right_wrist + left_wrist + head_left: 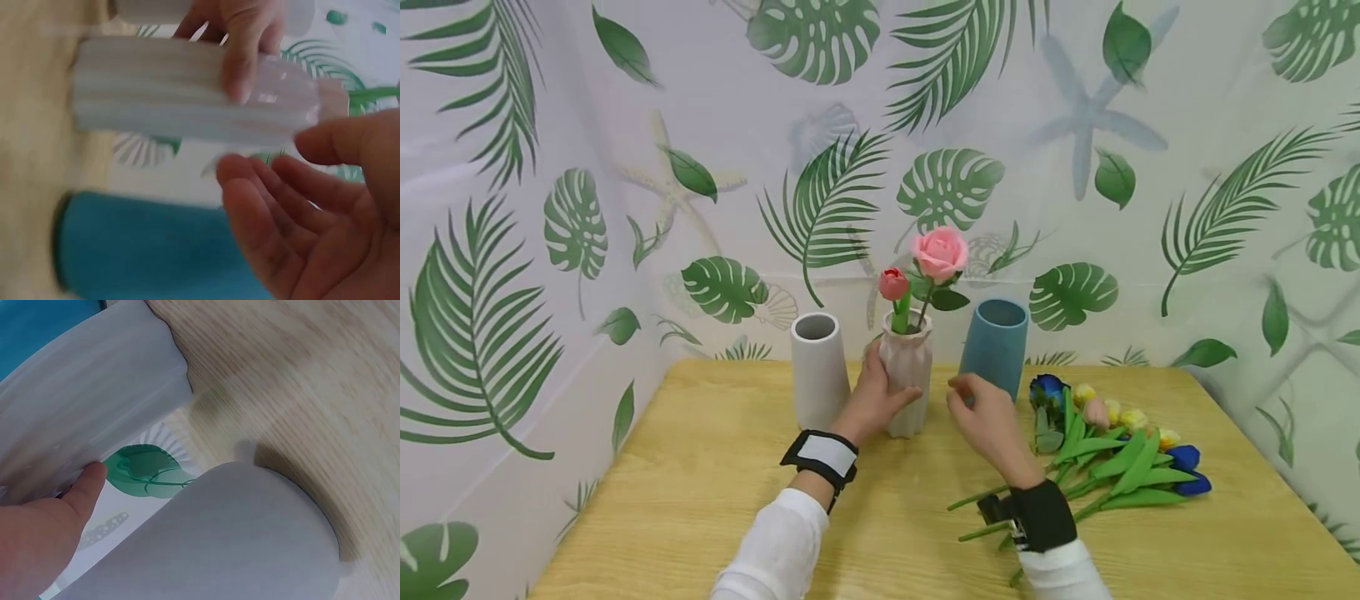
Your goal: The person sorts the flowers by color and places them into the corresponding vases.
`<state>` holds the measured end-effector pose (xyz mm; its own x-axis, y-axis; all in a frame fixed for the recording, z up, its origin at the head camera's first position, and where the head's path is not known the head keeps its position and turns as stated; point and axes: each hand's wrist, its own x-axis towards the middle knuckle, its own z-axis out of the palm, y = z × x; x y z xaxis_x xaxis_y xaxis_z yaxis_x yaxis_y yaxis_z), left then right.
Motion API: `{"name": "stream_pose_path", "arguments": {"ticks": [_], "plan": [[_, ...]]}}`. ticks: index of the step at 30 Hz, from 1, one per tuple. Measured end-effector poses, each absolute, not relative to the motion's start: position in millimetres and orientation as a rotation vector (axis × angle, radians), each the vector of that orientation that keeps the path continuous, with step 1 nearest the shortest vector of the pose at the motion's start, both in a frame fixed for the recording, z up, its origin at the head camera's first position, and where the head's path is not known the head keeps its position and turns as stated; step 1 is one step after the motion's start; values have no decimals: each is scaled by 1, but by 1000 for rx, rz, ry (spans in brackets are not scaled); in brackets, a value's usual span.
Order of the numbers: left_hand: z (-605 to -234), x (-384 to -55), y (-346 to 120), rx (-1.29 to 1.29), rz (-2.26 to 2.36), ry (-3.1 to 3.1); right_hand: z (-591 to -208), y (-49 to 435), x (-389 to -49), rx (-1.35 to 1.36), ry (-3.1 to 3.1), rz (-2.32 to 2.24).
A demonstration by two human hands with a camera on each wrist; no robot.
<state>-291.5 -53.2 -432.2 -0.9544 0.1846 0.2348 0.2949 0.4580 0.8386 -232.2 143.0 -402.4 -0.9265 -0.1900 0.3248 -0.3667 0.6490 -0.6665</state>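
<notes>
A pale pink ribbed vase (pixel 904 379) stands in the middle of the table, holding a pink rose (pixel 940 253) and a small red-pink tulip (pixel 893 284). My left hand (pixel 874 396) grips the vase around its side, with the thumb across the front. Just right of it, my right hand (pixel 992 421) is apart from the vase with nothing in its grasp. In the right wrist view the fingers (pixel 262 234) of that hand are loosely bent, with a gap to the thumb. A blue vase (pixel 997 346) stands behind the right hand, and a white vase (pixel 818 371) is left of the left hand.
Several artificial flowers lie at the right of the wooden table (pixel 700 492), among them blue tulips (pixel 1185 457), yellow tulips (pixel 1133 418) and a blue rose (pixel 1048 390). Their green stems point toward the table's front. A leaf-patterned cloth (pixel 865 108) hangs behind the table.
</notes>
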Motion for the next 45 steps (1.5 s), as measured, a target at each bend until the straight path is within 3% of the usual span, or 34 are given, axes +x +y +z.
{"name": "stream_pose_path", "arguments": {"ticks": [5,12,24,45], "plan": [[-436,-288,-53,-397,-1497,-2627,-427,196,-215,395,-3052,1022],[-435,-289,-53,-375,-1505,-2625,-443,244,-218,216,-3312,849],[-436,-292,-47,-375,-1516,-2601,-452,234,-212,216,-3230,721],[-438,-289,-49,-316,-1482,-2649,-452,234,-207,131,-3245,912]]}}
